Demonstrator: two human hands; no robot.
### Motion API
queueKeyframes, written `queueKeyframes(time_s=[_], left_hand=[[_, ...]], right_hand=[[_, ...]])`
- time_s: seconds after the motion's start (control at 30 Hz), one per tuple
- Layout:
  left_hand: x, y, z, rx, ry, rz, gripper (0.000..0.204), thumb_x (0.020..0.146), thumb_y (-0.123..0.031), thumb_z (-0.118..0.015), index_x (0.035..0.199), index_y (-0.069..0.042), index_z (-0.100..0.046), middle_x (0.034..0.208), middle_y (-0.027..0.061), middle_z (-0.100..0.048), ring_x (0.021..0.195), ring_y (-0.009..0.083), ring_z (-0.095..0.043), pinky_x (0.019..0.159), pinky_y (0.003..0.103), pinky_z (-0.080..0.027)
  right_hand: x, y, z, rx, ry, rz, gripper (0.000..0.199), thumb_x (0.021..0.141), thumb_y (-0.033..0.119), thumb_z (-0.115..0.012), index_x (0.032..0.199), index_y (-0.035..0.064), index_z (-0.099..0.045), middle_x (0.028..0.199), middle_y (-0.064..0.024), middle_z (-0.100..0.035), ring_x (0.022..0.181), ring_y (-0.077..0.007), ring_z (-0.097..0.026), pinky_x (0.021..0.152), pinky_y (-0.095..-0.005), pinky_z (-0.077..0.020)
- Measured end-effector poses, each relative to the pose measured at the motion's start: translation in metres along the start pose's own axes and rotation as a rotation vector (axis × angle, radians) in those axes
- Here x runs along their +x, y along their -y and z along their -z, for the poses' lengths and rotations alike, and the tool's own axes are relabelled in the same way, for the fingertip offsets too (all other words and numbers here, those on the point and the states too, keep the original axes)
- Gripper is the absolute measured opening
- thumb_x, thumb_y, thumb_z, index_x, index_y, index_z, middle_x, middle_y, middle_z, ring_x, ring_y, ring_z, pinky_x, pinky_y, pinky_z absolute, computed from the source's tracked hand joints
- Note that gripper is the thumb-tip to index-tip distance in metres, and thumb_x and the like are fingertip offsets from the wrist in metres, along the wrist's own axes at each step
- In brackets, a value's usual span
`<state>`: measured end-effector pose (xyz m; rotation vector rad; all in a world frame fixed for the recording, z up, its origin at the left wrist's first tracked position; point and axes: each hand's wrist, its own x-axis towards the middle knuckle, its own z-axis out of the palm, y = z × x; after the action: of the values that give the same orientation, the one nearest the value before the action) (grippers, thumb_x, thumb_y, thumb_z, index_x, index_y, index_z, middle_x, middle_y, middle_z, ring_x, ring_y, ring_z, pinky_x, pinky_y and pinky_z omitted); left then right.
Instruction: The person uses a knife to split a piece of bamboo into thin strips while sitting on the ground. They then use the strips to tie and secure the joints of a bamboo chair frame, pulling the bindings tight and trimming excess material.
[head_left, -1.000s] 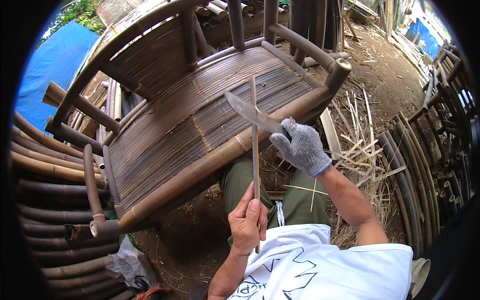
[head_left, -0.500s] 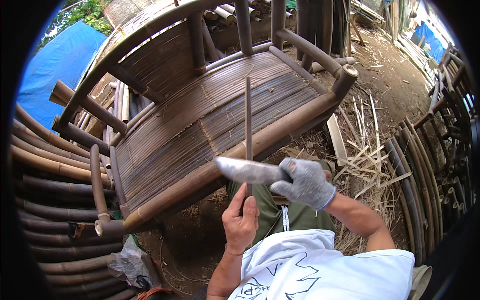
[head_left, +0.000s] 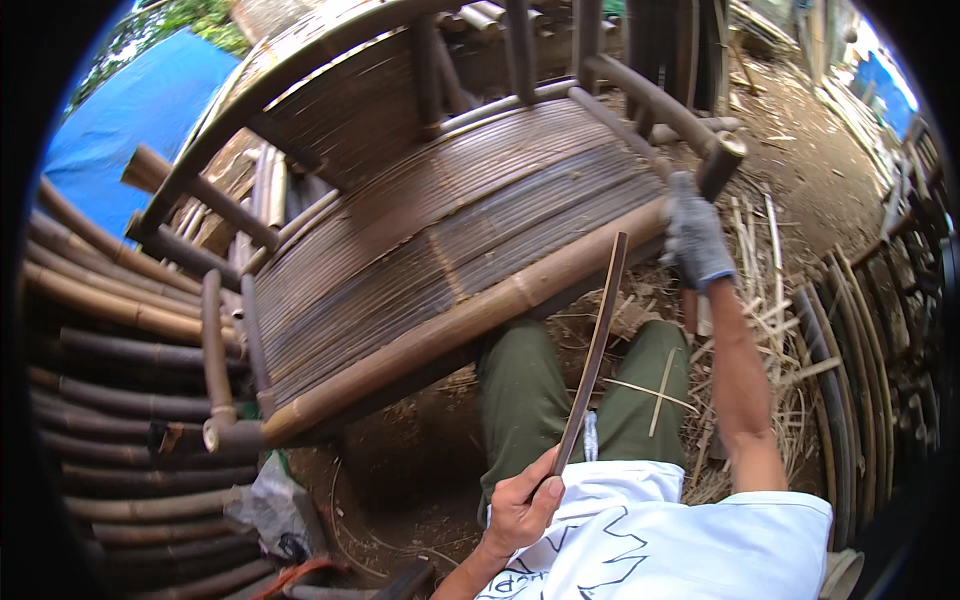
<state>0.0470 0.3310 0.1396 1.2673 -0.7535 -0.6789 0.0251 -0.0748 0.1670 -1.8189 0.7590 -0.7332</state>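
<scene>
My left hand (head_left: pixel 525 508), bare, is closed around the lower end of a long, slightly curved bamboo strip (head_left: pixel 598 350). The strip slants up and to the right over my lap, dark on one face. My right hand (head_left: pixel 692 232), in a grey knit glove, is stretched out at the right front corner of a dark bamboo bench (head_left: pixel 520 290). Its fingers look closed, but blur hides what they hold; the knife seen earlier cannot be made out now. Two thin pale slivers (head_left: pixel 660 395) lie crossed on my right thigh.
Bamboo shavings (head_left: pixel 750 260) litter the ground on the right, beside leaning bamboo poles (head_left: pixel 850 370). Stacked poles (head_left: pixel 150 410) fill the left side, with a clear plastic bag (head_left: pixel 275 505) near them. A blue tarp (head_left: pixel 150 110) is at the back left.
My gloved right hand has moved up and right, away from the strip, and the knife has dropped from sight. My left hand has lowered, tilting the strip rightward.
</scene>
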Motion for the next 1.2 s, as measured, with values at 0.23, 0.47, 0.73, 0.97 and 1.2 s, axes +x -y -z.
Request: queueKeyframes(time_s=[0.23,0.47,0.73,0.97,1.2], left_hand=[[0.109,0.007,0.023,-0.437,-0.261,0.056,0.026,0.102,-0.013,-0.058,0.126,-0.004,-0.049,0.103,0.0132,-0.070,0.088,0.0150,-0.068,0.073,0.028,-0.057],[0.155,0.026,0.022,-0.382,-0.255,0.125,0.028,0.097,-0.018,-0.070,0.117,-0.004,-0.056,0.099,0.0089,-0.071,0.083,0.0142,-0.071,0.071,0.028,-0.063],[0.187,-0.029,0.023,1.150,-0.129,-0.261,0.043,0.086,-0.043,-0.076,0.112,-0.009,-0.066,0.115,0.0106,-0.064,0.107,0.0309,-0.065,0.092,0.050,-0.050],[0.270,-0.019,0.043,1.092,0.588,-0.582,0.037,0.090,-0.045,-0.067,0.073,-0.013,-0.065,0.070,0.0036,-0.064,0.074,0.0212,-0.065,0.079,0.043,-0.045],[0.462,-0.111,0.168,1.291,-0.012,-1.112,0.047,0.088,-0.055,-0.071,0.070,-0.013,-0.063,0.062,0.0034,-0.056,0.062,0.0173,-0.055,0.064,0.035,-0.043]], right_hand=[[-0.123,0.047,-0.063,0.758,0.553,-0.382,0.075,0.092,0.050,-0.071,0.129,-0.0103,-0.048,0.061,0.0038,-0.047,0.047,-0.0083,-0.048,0.046,-0.0285,-0.0519],[-0.143,0.037,-0.068,0.539,0.387,-0.398,0.033,0.088,0.015,-0.073,0.114,-0.0046,-0.066,0.071,-0.0028,-0.063,0.055,-0.0119,-0.062,0.053,-0.0267,-0.0542],[-0.136,0.023,-0.067,0.643,0.266,-0.506,0.031,0.084,0.005,-0.070,0.112,-0.0060,-0.065,0.067,-0.0031,-0.059,0.053,-0.0134,-0.059,0.053,-0.0303,-0.0559],[-0.124,0.013,-0.069,1.081,0.156,-0.446,0.035,0.099,0.023,-0.059,0.124,-0.0028,-0.057,0.066,0.0032,-0.045,0.051,-0.0103,-0.047,0.048,-0.0320,-0.0502],[-0.168,-0.047,-0.037,0.770,-0.168,-0.611,0.026,0.103,0.031,-0.054,0.111,0.0067,-0.063,0.059,0.0078,-0.034,0.044,-0.0056,-0.037,0.039,-0.0267,-0.0390]])
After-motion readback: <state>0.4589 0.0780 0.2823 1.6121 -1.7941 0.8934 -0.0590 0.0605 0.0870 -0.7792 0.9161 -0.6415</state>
